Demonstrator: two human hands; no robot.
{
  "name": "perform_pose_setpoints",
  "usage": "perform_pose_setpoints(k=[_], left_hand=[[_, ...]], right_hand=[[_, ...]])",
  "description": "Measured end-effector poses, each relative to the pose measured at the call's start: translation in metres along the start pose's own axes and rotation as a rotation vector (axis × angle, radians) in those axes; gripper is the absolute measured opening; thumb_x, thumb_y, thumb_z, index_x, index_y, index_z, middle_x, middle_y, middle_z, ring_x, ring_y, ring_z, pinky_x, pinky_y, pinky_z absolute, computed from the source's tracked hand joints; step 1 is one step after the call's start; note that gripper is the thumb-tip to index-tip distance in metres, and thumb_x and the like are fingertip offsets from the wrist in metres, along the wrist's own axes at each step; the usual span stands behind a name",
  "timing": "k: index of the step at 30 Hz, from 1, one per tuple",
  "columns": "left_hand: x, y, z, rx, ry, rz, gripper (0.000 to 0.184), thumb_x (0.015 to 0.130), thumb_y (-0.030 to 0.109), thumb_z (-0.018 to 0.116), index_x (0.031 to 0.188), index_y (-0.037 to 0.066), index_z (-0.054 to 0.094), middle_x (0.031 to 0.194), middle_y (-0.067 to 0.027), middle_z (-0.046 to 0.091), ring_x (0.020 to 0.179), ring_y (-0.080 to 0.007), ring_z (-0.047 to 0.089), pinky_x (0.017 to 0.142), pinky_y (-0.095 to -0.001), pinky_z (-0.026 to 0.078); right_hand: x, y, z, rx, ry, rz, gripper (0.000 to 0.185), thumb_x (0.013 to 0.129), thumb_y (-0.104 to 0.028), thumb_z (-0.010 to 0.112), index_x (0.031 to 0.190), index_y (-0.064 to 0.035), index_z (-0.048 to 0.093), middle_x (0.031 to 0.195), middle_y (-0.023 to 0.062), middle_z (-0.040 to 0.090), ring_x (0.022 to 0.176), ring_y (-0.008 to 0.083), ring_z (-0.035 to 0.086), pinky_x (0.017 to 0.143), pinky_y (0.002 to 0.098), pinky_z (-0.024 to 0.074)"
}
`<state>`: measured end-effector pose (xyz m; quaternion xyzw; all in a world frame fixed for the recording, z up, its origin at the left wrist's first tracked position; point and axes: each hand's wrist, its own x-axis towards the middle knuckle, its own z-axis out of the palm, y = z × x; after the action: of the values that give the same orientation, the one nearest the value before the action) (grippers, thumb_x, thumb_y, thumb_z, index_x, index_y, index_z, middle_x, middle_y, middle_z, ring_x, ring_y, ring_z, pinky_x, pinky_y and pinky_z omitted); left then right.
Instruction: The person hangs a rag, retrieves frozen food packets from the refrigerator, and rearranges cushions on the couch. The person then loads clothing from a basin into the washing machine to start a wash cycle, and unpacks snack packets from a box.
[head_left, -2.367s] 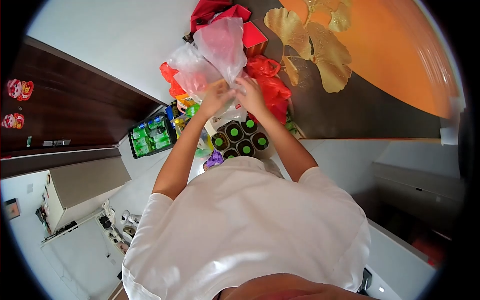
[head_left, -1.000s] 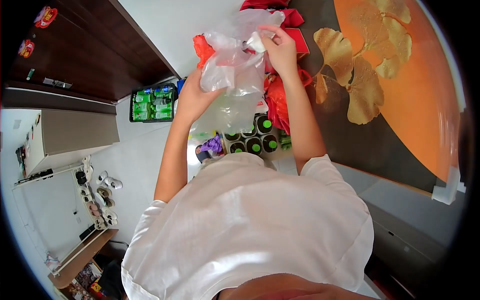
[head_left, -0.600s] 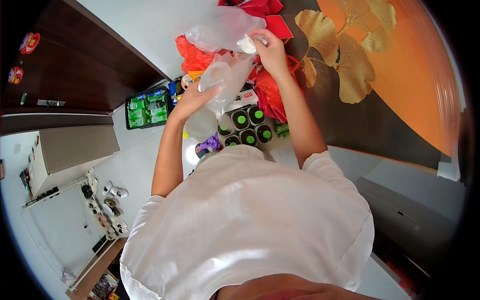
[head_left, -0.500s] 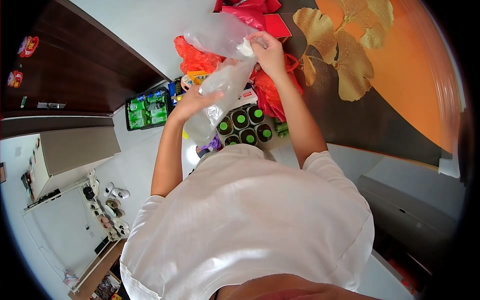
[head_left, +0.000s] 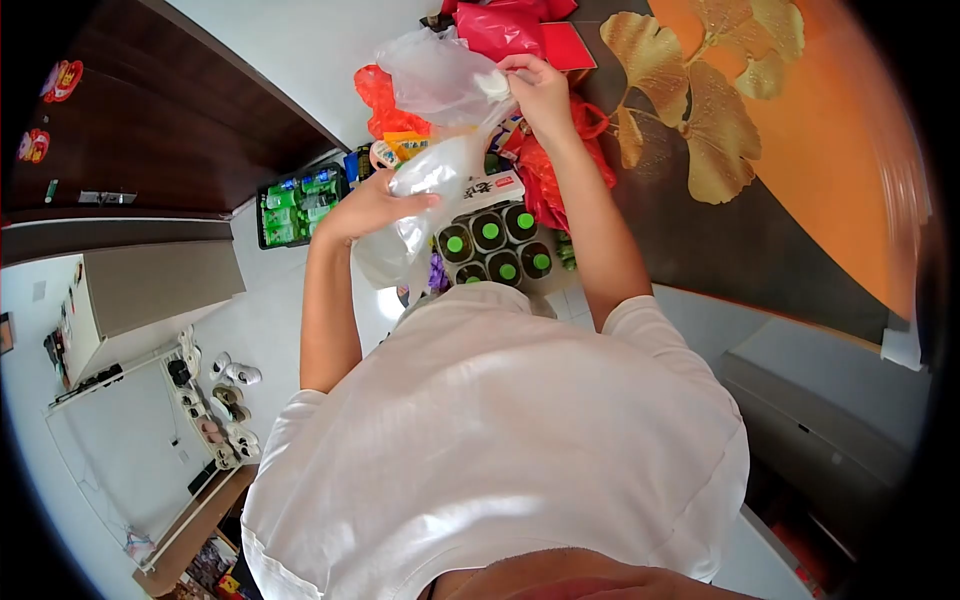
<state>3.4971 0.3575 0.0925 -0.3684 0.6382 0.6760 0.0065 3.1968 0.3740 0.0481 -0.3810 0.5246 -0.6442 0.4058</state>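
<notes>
1. L hand [head_left: 378, 208]: clear bag [head_left: 445, 160] is grasped about its lower part, thumb laid across the front; some fingertips are hidden, so exact grip can't be told.
2. R hand [head_left: 545, 97]: a white bunched bit [head_left: 493, 86] is pinched btwn thumb & fingertips, arm raised & extended fwd.
3. Clear bag, axis: it is stretched btwn both hands, long axis on a diagonal, upper R to lower L in view. Narrow, gathered end is pointed up-R, at R hand; wider, looser end is pointed down-L, past L hand.
4. Clear bag, loc.: it is held up in front of the person, above the grouped goods; part of the white box [head_left: 497, 187] is covered by it in view.
5. Cloudy plastic [head_left: 430, 72] is seen just up-L of R hand; whether it's joined to the clear bag can't be told.
6. Nearby: dark bottles [head_left: 490, 231] w/ green caps are grouped just below the white box. Red bag [head_left: 565, 180] is seen to the R, orange-red bag [head_left: 378, 98] to the L.
7. Farther L: black crate [head_left: 263, 228] w/ green bottles [head_left: 283, 208] is set on the floor [head_left: 285, 300].
</notes>
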Motion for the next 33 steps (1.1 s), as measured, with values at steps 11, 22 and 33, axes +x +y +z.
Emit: perform_pose_setpoints(k=[11,22,33], left_hand=[[-0.004,-0.032,-0.017,-0.213,0.157,0.190,0.067,0.084,0.038,0.083,0.135,0.002,0.061,0.122,-0.0046,0.069,0.110,-0.0158,0.063,0.101,-0.0321,0.047],[0.075,-0.016,0.006,-0.278,0.039,0.482,0.078,0.088,0.034,0.082,0.152,0.006,0.047,0.154,-0.0118,0.048,0.144,-0.0278,0.044,0.119,-0.0434,0.035],[0.125,-0.104,0.095,-0.016,0.018,0.477,0.078,0.088,0.025,0.082,0.154,0.007,0.045,0.143,-0.0127,0.058,0.132,-0.0248,0.054,0.115,-0.0404,0.038]], right_hand=[[-0.028,-0.023,-0.016,0.030,0.031,0.007,0.029,0.103,-0.013,0.063,0.130,-0.0031,0.064,0.101,0.0074,0.073,0.084,0.0120,0.069,0.072,0.0236,0.0536],[-0.085,-0.034,-0.059,0.270,-0.039,0.156,0.046,0.094,-0.001,0.066,0.139,-0.0034,0.053,0.092,0.0026,0.060,0.074,0.0101,0.058,0.061,0.0247,0.0444],[-0.138,-0.025,-0.088,0.500,-0.070,0.217,0.035,0.104,-0.019,0.055,0.137,-0.0079,0.059,0.103,0.0082,0.065,0.065,0.0110,0.052,0.056,0.0224,0.0357]])
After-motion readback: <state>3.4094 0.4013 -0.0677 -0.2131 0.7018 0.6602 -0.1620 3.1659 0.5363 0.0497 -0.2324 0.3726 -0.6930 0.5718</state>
